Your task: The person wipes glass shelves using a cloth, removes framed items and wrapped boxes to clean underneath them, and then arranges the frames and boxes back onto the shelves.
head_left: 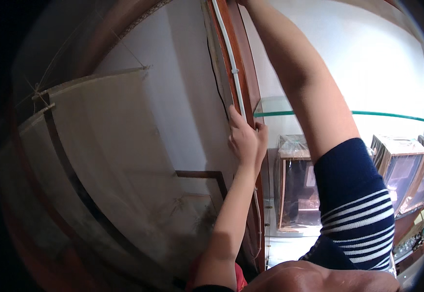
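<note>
My left hand (pixel 244 140) is wrapped round the edge of a reddish-brown wooden post (pixel 236 54), its fingers on the left side and its thumb on the right. A white cable (pixel 229 51) runs down the post, held by a clip, and passes behind this hand. Beside it hangs a thin black wire (pixel 213 69). My right arm, in a navy and white striped sleeve, reaches up to the top edge of the picture. Only a sliver of my right hand (pixel 243 2) shows there, near the upper post; its fingers are cut off.
A glass shelf (pixel 391 116) crosses behind my right arm. Below it stand several plastic-wrapped display boxes (pixel 297 193). On the left hangs a large pale scroll (pixel 106 135) on cords. Glassware (pixel 403 248) sits low at the right, and something red (pixel 240 275) is behind my left arm.
</note>
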Demonstrator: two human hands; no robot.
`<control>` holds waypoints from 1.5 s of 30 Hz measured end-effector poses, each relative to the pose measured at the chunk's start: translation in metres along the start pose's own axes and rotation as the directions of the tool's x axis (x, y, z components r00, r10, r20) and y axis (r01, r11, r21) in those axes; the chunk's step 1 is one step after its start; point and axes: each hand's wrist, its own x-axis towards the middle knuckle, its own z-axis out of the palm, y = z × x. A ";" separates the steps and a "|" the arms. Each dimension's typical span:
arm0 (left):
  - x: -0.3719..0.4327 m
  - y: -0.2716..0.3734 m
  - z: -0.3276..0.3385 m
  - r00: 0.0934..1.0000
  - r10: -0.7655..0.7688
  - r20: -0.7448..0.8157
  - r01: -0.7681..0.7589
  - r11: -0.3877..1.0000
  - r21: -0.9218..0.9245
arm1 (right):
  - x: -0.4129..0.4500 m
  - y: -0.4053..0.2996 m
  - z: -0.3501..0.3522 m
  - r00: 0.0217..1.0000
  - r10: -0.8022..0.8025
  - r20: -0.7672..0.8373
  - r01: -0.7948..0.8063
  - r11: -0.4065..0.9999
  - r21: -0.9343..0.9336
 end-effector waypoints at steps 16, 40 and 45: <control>0.001 0.014 0.004 0.976 -0.215 0.041 0.207 0.969 0.136 | -0.186 -0.026 -0.171 0.664 0.434 0.609 0.152 0.719 -0.679; -0.004 -0.003 0.019 0.982 -0.179 -0.062 0.184 0.979 0.086 | -0.282 -0.073 -0.212 0.341 0.602 0.722 -0.326 0.796 -0.510; 0.007 -0.025 0.021 0.983 -0.182 -0.008 0.183 0.983 0.018 | -0.334 -0.058 -0.149 0.725 0.200 0.659 0.436 0.608 -0.664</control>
